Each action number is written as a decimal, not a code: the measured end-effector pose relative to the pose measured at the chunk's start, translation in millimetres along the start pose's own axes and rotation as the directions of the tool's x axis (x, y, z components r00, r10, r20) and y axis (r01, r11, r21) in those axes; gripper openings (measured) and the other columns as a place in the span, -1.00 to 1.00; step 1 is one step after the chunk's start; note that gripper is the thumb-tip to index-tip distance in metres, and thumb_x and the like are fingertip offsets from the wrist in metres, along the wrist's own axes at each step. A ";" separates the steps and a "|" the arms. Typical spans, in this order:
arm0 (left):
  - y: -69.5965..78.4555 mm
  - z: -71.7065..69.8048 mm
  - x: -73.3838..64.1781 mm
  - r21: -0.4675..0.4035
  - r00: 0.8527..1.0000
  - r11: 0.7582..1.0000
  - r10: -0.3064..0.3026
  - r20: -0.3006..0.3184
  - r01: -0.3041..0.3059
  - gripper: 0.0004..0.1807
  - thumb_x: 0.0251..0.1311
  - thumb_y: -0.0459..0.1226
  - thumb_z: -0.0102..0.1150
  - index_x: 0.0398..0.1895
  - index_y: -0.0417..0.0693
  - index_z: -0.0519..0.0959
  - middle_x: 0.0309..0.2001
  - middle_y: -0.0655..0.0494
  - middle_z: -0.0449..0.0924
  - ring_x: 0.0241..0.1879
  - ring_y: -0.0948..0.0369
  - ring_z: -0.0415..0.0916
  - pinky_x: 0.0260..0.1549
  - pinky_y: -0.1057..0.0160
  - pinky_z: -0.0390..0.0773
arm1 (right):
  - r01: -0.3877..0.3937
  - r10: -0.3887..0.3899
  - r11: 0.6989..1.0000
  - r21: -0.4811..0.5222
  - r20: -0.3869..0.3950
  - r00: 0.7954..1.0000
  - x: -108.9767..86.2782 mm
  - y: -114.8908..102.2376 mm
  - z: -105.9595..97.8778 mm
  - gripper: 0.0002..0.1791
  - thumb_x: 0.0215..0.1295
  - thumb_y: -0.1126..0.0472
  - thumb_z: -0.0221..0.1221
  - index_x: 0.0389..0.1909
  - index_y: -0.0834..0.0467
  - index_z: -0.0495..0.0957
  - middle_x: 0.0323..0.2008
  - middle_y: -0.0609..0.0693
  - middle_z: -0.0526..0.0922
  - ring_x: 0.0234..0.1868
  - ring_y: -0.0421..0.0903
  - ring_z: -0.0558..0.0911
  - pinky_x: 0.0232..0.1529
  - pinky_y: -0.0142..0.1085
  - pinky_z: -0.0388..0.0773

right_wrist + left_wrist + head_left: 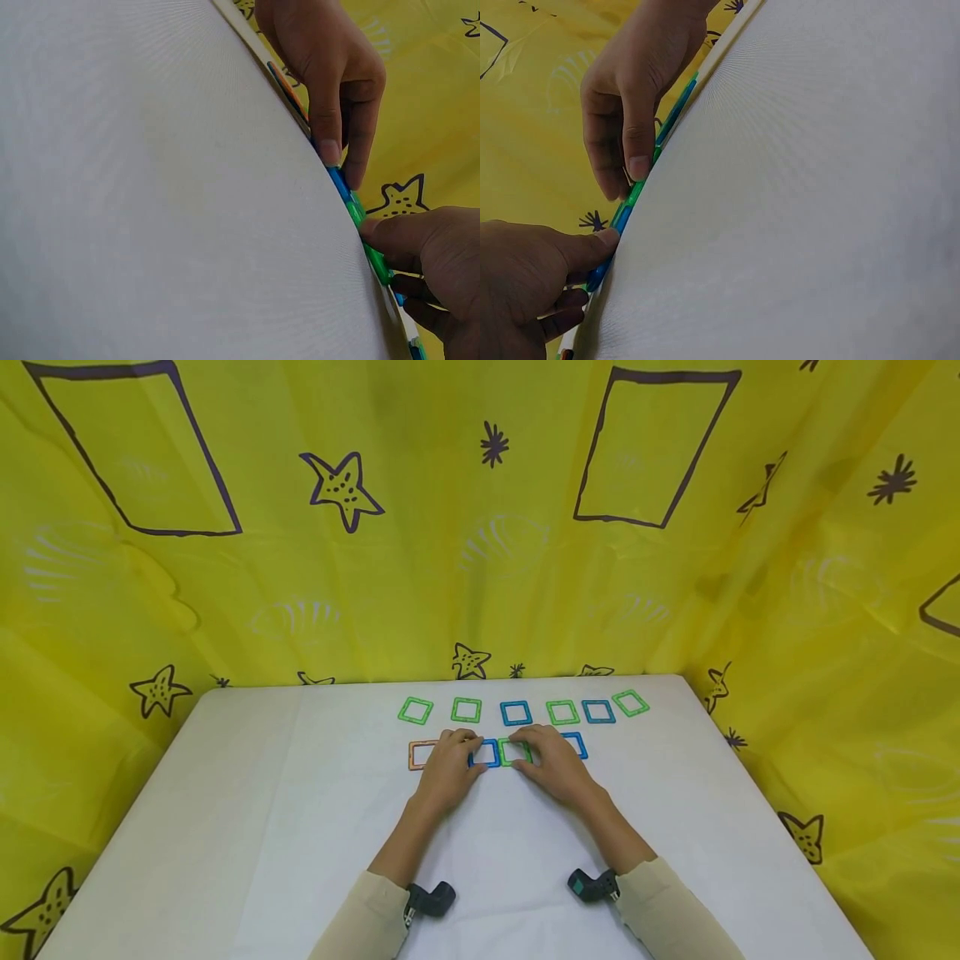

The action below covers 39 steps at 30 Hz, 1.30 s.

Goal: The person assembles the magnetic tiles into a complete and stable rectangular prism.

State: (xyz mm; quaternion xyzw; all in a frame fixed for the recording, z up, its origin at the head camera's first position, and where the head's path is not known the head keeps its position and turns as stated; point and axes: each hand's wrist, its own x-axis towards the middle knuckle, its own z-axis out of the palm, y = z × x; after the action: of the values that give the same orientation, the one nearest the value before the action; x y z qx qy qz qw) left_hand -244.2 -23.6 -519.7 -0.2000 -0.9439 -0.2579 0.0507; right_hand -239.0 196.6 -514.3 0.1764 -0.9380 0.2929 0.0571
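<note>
The green square frame [514, 752], thin shiny plastic, lies on the white cloth table [300, 827] touching a blue frame [486, 753], left hand [448, 766] pinching blue, right hand [553, 766] pinching green, thumbs seen only by wrist cameras.

Bright, even light, soft shadows; wrist views blur up close.

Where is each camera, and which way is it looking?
Head: up high, looking down at the white table; both forearms, left hand and right hand show.
Left wrist: low by the table, facing both hands.
Right wrist: low, facing them from the other side.
Both wrist views share the blue square and green square.
</note>
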 end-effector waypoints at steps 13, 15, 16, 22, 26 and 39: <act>-0.6 -1.1 -1.2 -0.008 1.000 1.000 -0.008 0.003 0.008 -0.49 0.33 -0.21 0.46 0.29 -0.19 0.64 0.25 0.03 0.58 0.24 0.06 0.42 0.31 0.09 0.48 | -0.018 0.018 1.000 -0.008 0.000 1.000 -0.3 -0.8 2.0 -0.56 0.36 0.16 0.43 0.22 0.12 0.67 0.26 0.06 0.64 0.36 0.11 0.50 0.40 0.01 0.44; -0.8 -0.8 -1.6 -0.014 1.000 1.000 -0.015 0.006 0.016 -0.48 0.33 -0.20 0.46 0.30 -0.18 0.64 0.26 0.04 0.57 0.25 0.07 0.42 0.32 0.10 0.47 | -0.023 0.023 1.000 -0.007 0.001 1.000 -0.5 -0.3 3.1 -0.57 0.36 0.16 0.44 0.22 0.10 0.67 0.26 0.05 0.63 0.36 0.10 0.50 0.40 0.02 0.45; -0.9 -0.8 -1.9 -0.016 1.000 1.000 -0.019 0.008 0.019 -0.48 0.33 -0.20 0.46 0.31 -0.18 0.63 0.26 0.04 0.57 0.25 0.07 0.42 0.32 0.10 0.47 | -0.021 0.021 1.000 -0.009 0.000 1.000 -0.6 -0.3 3.3 -0.57 0.36 0.16 0.44 0.22 0.10 0.67 0.26 0.05 0.63 0.36 0.10 0.51 0.39 0.02 0.45; -1.3 -2.0 -2.5 -0.048 0.999 0.998 -0.038 -0.004 0.038 -0.46 0.31 -0.20 0.47 0.32 -0.16 0.63 0.29 0.02 0.56 0.27 0.06 0.42 0.33 0.08 0.48 | -0.017 0.017 1.000 -0.012 -0.003 1.000 -0.1 -1.6 4.2 -0.56 0.34 0.16 0.45 0.21 0.10 0.67 0.25 0.04 0.64 0.34 0.10 0.51 0.38 0.02 0.47; -1.4 -2.9 -3.1 -0.070 0.998 0.996 -0.055 0.004 0.055 -0.46 0.33 -0.18 0.45 0.33 -0.14 0.62 0.31 0.02 0.54 0.28 0.06 0.41 0.33 0.08 0.48 | -0.016 0.016 1.000 -0.010 0.001 1.000 -0.2 -1.5 4.6 -0.57 0.35 0.16 0.44 0.21 0.11 0.68 0.25 0.04 0.64 0.33 0.09 0.52 0.37 0.01 0.47; 2.4 -4.1 -4.6 -0.091 0.998 0.993 -0.068 0.012 0.069 -0.48 0.35 -0.18 0.43 0.34 -0.11 0.61 0.32 0.00 0.53 0.30 0.03 0.40 0.36 0.05 0.46 | -0.008 0.008 1.000 -0.011 0.004 1.000 -2.9 0.5 1.2 -0.57 0.37 0.15 0.42 0.22 0.12 0.67 0.26 0.05 0.63 0.35 0.11 0.50 0.40 0.03 0.44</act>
State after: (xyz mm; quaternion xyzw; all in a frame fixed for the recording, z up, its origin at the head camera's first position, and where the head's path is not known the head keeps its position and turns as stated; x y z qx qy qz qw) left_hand -239.0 -25.3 -515.9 -0.1708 -0.9377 -0.3013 0.0282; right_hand -236.5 197.2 -516.2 0.1731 -0.9403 0.2878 0.0550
